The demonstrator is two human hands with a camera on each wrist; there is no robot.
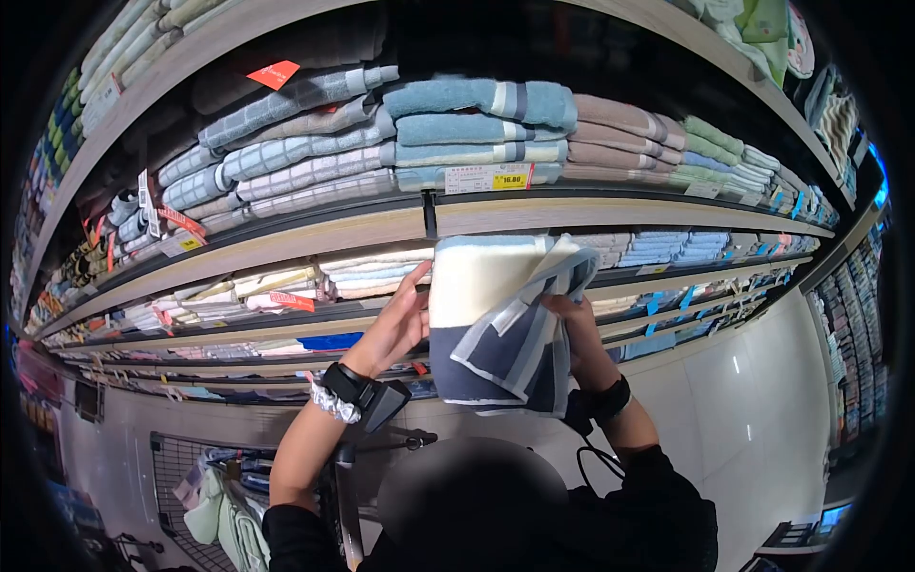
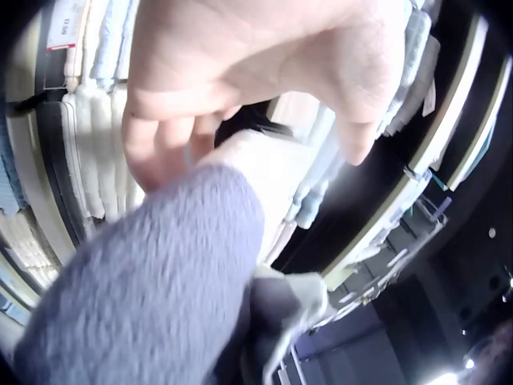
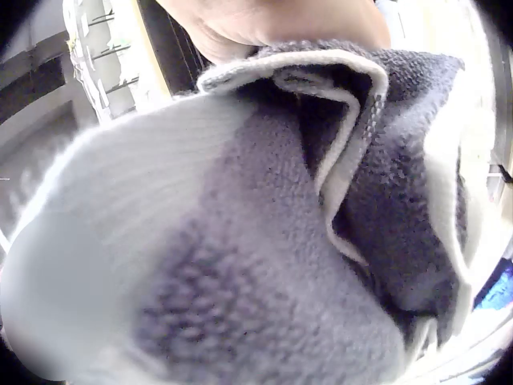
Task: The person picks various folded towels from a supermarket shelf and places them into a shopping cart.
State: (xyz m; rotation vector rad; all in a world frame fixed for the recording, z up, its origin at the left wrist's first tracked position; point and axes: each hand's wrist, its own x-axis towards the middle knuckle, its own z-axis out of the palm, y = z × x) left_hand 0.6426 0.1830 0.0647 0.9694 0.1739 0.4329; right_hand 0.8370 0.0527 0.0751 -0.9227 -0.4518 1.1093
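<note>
A folded towel (image 1: 477, 305), cream above and dark blue-grey below with paler stripes, hangs in front of the shelves. Its right-hand corner is gripped by my right hand (image 1: 576, 329), and the loose layers fold over there. In the right wrist view the dark terry cloth of the towel (image 3: 264, 200) fills most of the picture, bunched below the hand (image 3: 280, 24). My left hand (image 1: 396, 324) is beside the towel's left edge, fingers extended and relaxed. The left wrist view shows that hand (image 2: 256, 48) close above the towel (image 2: 152, 281), its fingertips partly hidden.
Stacks of folded towels fill the shelves, with teal ones (image 1: 457, 129) and brown ones (image 1: 620, 129) above. A price label (image 1: 489, 178) sits on the shelf edge. At lower left stands a wire cart (image 1: 176, 505) containing green cloth (image 1: 229, 520). Tiled floor (image 1: 724, 400) lies to the right.
</note>
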